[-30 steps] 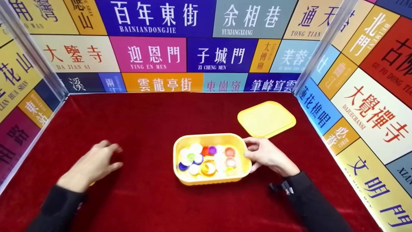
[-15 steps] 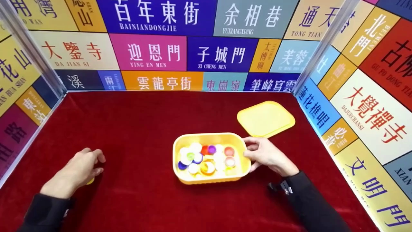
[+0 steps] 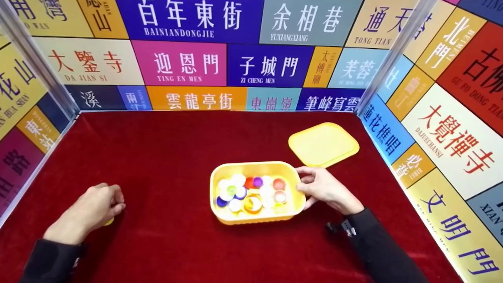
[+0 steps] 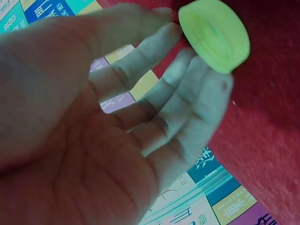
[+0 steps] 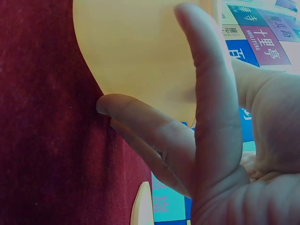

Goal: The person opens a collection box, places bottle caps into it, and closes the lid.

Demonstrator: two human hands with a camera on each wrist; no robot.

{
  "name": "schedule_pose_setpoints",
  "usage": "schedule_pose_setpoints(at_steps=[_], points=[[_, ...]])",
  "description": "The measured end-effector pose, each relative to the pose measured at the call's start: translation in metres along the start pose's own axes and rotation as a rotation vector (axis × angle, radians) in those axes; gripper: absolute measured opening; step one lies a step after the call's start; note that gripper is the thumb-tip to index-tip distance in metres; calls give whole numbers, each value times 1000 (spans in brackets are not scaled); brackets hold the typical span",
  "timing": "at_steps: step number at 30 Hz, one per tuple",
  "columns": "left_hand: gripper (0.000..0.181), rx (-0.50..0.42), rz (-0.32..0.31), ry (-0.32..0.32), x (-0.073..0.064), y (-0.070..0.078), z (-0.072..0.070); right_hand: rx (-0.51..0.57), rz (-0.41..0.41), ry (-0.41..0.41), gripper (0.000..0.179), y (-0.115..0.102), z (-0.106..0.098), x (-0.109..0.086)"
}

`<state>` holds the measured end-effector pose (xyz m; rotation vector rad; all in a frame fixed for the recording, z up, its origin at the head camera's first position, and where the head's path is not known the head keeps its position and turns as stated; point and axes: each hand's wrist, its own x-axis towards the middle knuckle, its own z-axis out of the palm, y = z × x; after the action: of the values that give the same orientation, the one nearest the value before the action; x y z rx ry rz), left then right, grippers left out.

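Note:
In the head view a yellow plastic box [image 3: 257, 218] stands on the red cloth, holding several round bottle caps [image 3: 232, 191] in white, purple, red and yellow. My right hand [image 3: 328, 190] grips its right end wall at the rim. The right wrist view shows the fingers [image 5: 140, 115] lying along the box wall [image 5: 136, 47]. To the left, my left hand [image 3: 88, 214] is low over the cloth, its fingers loosely bent. A yellow bottle cap [image 4: 214, 35] sits right at its fingertips in the left wrist view, hollow side visible. From above, the hand mostly covers that cap.
A flat yellow lid [image 3: 324, 144] lies on the cloth behind the box, toward the right. Panels of coloured signs [image 3: 180, 65] wall in the table [image 3: 169, 149] at the back and on both sides.
My left hand has moved left and toward me, drawing its fingers in close around the yellow cap. The right hand and the box have stayed put.

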<state>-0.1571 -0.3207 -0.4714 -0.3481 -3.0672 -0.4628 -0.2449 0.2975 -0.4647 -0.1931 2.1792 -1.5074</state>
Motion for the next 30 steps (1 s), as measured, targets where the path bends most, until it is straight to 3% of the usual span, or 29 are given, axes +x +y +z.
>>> schedule_pose_setpoints(at_steps=[5, 12, 17, 22, 30], points=[[28, -18, -32, -25, -9, 0, -6, -2, -2, 1, 58, -1, 0, 0], [29, -27, -47, -138, -16, 0, -14, 4, -12, -5, 58, -2, -1, -2], [25, -36, -44, -143, -13, 1, -13, 7, -17, -18, 59, -1, 0, -1], [25, -32, -6, -61, -4, 10, -9, 6, -14, -22, 58, -1, 1, -1], [26, -49, 211, 166, 23, 48, -3, 4, -17, -20, 59, 0, 1, -1]])
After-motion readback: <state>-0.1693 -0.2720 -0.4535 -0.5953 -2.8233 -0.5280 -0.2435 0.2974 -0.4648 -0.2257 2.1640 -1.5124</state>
